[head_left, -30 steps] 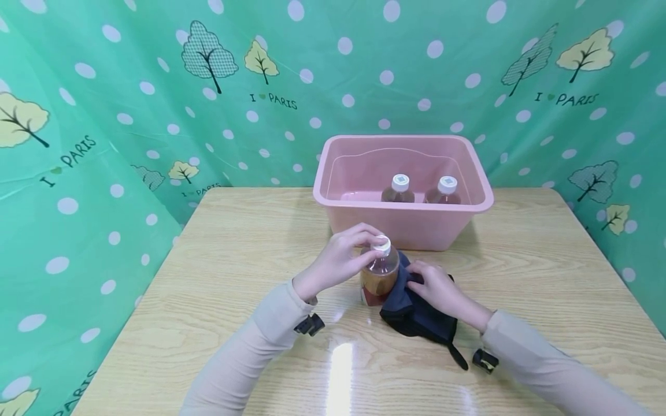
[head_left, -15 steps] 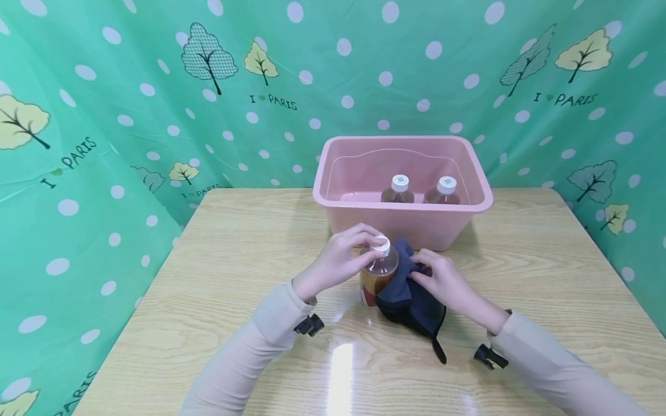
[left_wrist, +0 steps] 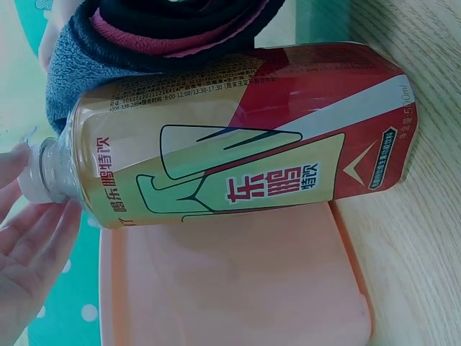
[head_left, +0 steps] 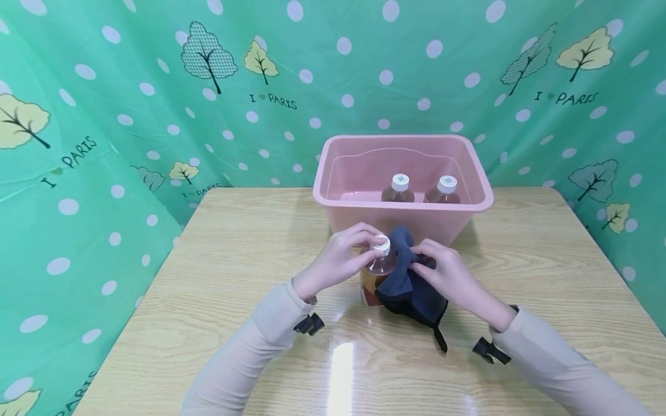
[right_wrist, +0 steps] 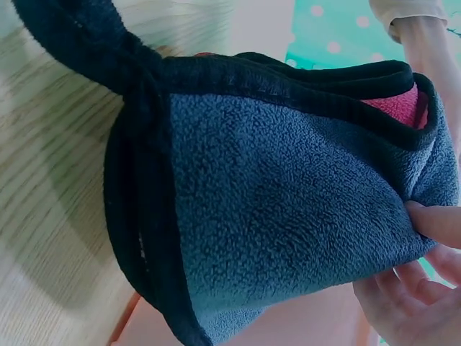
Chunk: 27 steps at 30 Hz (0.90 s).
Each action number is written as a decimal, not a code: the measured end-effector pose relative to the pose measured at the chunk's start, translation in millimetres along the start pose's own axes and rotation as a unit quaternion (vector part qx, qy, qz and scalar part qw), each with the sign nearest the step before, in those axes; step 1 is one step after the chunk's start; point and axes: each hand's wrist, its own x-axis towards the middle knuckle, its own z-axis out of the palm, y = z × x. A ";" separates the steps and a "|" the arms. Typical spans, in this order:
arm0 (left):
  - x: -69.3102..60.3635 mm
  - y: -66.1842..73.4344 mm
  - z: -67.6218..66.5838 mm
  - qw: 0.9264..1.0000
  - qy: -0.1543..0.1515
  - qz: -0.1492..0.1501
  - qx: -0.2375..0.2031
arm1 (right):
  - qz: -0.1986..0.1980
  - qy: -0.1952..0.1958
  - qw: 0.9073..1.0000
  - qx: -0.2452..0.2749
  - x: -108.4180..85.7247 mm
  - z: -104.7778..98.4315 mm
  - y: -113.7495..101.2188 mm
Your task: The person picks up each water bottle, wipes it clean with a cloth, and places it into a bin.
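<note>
A plastic drink bottle [head_left: 370, 282] with a white cap stands upright on the table, its red and yellow label plain in the left wrist view. My left hand [head_left: 339, 254] holds it by the cap between thumb and fingers. Against the bottle's right side lies a folded plush cloth [right_wrist: 281, 194], blue-grey with black edging, a hanging loop and some pink inside. My right hand [head_left: 446, 271] pinches this cloth near its top, thumb on one face and fingers on the other. In the head view the cloth covers part of the bottle's right side.
Just behind the bottle, a pink plastic tub [head_left: 403, 206] sits on the wooden table [head_left: 234, 260]. Two white-capped bottles stand inside it, one near the middle [head_left: 400, 184] and one to the right [head_left: 447, 185]. A green patterned curtain [head_left: 338, 69] hangs behind and at the sides.
My right hand has moved up a little, lifting the cloth's upper part higher along the bottle. The cloth's loop has swung left and up. My left hand has stayed on the cap.
</note>
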 end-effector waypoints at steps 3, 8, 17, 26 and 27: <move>0.4 0.1 0.2 1.000 -0.001 -0.002 -0.004 | 0.004 -0.004 1.000 0.000 0.5 -1.3 -1.2; 0.5 0.7 0.0 1.000 -0.004 -0.007 -0.012 | 0.006 -0.004 1.000 -0.002 0.3 -0.8 -2.0; 0.5 0.4 -0.2 1.000 -0.006 -0.009 -0.014 | 0.002 0.001 1.000 0.005 0.5 2.7 0.1; 0.3 1.1 -0.9 1.000 -0.006 -0.009 -0.011 | 0.012 -0.016 1.000 0.003 -1.2 6.6 7.1; 0.3 1.2 -0.9 1.000 -0.006 -0.009 -0.011 | 0.015 -0.021 1.000 0.001 -1.8 7.4 8.5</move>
